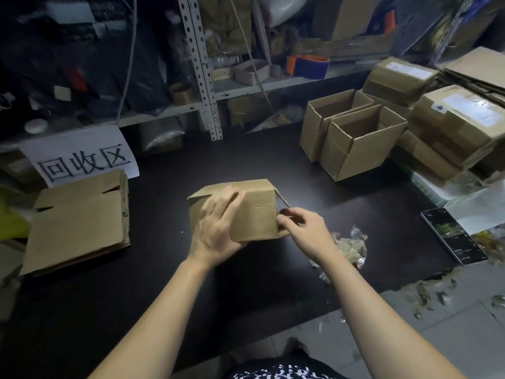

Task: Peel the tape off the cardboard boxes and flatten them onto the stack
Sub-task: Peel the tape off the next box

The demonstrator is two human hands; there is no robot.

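Note:
A small cardboard box [259, 212] is held over the middle of the dark table [246, 165]. My left hand [216, 228] grips its near left side, fingers spread over the top and front face. My right hand [303, 228] pinches the box's right end, where a flap edge sticks out. Whether tape is between those fingers cannot be made out. A stack of flattened boxes [79, 222] lies at the left. Two open empty boxes [352, 138] stand at the back right.
Taped closed boxes [459, 124] are piled at the far right. Crumpled clear tape scraps [347, 244] lie by my right wrist, a phone [453, 236] further right. A white paper sign [87, 157] leans behind the stack. Cluttered metal shelving [202, 77] runs along the back.

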